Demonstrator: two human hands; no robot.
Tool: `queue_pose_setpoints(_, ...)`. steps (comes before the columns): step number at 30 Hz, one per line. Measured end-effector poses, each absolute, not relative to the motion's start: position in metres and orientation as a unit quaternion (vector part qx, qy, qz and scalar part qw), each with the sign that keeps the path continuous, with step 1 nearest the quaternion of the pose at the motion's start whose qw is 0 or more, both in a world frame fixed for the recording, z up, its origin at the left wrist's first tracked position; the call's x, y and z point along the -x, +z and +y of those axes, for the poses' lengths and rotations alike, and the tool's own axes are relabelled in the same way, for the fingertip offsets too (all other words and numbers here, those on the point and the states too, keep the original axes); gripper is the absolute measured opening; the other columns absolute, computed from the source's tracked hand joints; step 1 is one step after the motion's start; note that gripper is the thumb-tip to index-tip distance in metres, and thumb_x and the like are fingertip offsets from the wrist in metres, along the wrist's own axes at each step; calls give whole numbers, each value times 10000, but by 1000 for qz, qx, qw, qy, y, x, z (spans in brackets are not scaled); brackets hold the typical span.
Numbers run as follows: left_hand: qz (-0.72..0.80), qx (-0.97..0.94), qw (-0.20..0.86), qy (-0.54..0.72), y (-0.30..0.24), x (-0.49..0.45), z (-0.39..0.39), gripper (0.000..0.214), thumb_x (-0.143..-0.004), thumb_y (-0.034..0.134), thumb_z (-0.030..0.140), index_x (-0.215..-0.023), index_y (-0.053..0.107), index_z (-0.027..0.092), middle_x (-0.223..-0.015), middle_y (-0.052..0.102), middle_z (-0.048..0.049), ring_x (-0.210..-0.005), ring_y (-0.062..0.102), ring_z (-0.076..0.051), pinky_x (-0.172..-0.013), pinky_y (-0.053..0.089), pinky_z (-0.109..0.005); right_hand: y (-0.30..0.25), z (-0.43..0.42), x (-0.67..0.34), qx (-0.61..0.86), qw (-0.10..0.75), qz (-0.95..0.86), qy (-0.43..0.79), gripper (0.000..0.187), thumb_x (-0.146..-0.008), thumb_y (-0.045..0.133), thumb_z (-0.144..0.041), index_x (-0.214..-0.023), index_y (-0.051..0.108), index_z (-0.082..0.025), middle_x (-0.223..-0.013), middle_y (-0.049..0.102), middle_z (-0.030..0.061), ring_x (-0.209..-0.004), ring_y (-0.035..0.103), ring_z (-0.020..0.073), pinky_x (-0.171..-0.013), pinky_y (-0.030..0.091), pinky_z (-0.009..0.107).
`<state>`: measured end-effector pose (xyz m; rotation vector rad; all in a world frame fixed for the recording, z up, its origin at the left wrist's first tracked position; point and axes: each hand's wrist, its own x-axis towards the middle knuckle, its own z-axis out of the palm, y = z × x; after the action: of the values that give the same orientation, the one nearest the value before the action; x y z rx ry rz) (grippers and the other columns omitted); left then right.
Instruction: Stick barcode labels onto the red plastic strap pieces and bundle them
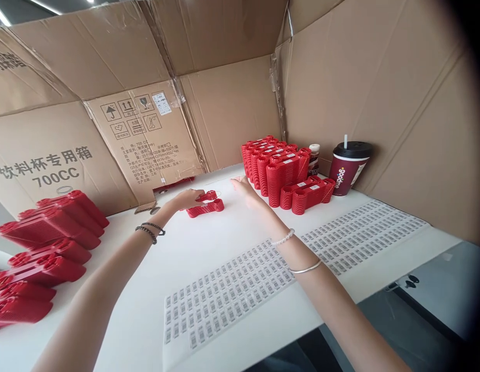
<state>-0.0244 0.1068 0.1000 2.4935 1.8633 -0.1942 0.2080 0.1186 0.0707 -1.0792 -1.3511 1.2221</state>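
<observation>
1. Left hand (192,197): reaches forward to the small red pieces (206,207) at the middle of the white table (146,299). Its fingertips meet them at their left end; whether the fingers are closed around one cannot be told.
2. Right hand (243,188): raised between those pieces and the tall red stack (276,168), apart from the pieces. Its fingers point leftward but are blurred, so I cannot tell how wide they stand or whether they hold anything.
3. Red pieces: two elongated parts with rounded ends, side by side, just ahead of the left hand.
4. Right side: the tall red stack stands upright, with a lower red stack (307,195) just in front; both carry small white labels (314,187). A small bottle (314,157) and a maroon cup (348,173) (black lid, straw fitted) stand behind and beside them.
5. Left side: further red stacks (57,222) lean in a row along the table.
6. Foreground: label sheets (232,294), printed in rows, lie flat beneath the right forearm.
7. Surround: cardboard walls (232,113) enclose the back and right.
</observation>
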Motion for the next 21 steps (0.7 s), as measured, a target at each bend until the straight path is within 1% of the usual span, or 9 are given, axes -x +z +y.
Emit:
queue_pose_setpoints(5, 574, -816, 1, -66, 91, 19, 120, 283, -766, 581, 438, -903, 588, 191, -797, 628, -70, -691, 540, -197, -574, 273, -261, 71, 118, -208, 472, 458, -552, 512, 239, -716, 551, -377, -791, 373, -234, -871, 516, 40, -864, 514, 204, -757, 387, 327)
queue_pose_setpoints(8, 568, -820, 3, -66, 87, 15, 122, 254, -765, 591, 406, -893, 601, 187, -814, 637, -72, -709, 539, -194, -586, 272, -253, 71, 114, -209, 472, 450, -563, 508, 192, -751, 538, -350, -788, 389, -234, -859, 513, 29, -875, 512, 202, -771, 387, 328)
queue_pose_setpoints(11, 568, -821, 13, -65, 86, 10, 120, 239, -762, 595, 384, -902, 612, 191, -837, 647, -68, -711, 536, -187, -592, 276, -249, 72, 111, -209, 461, 445, -580, 503, 161, -775, 531, -322, -749, 398, -234, -820, 501, 13, -838, 511, 190, -758, 389, 323)
queue_pose_setpoints(14, 570, -819, 27, -66, 89, 7, 117, 287, -747, 620, 418, -923, 627, 192, -853, 658, -68, -719, 541, -187, -598, 286, -247, 73, 108, -209, 454, 437, -592, 503, 159, -784, 533, -309, -724, 405, -235, -796, 498, 8, -795, 512, 188, -711, 394, 324)
queue_pose_setpoints(17, 572, -816, 39, -69, 92, 6, 114, 343, -729, 640, 456, -944, 644, 189, -881, 672, -67, -756, 558, -191, -620, 312, -243, 73, 107, -209, 451, 435, -598, 499, 160, -784, 540, -291, -712, 409, -233, -797, 501, 7, -788, 511, 182, -698, 395, 318)
queue_pose_setpoints(21, 579, -811, 45, -68, 93, 10, 116, 374, -750, 611, 437, -1039, 648, 203, -1018, 675, -70, -867, 581, -199, -675, 367, -234, 74, 105, -210, 454, 429, -602, 497, 152, -789, 532, -282, -719, 407, -230, -772, 490, -1, -776, 496, 174, -687, 387, 302)
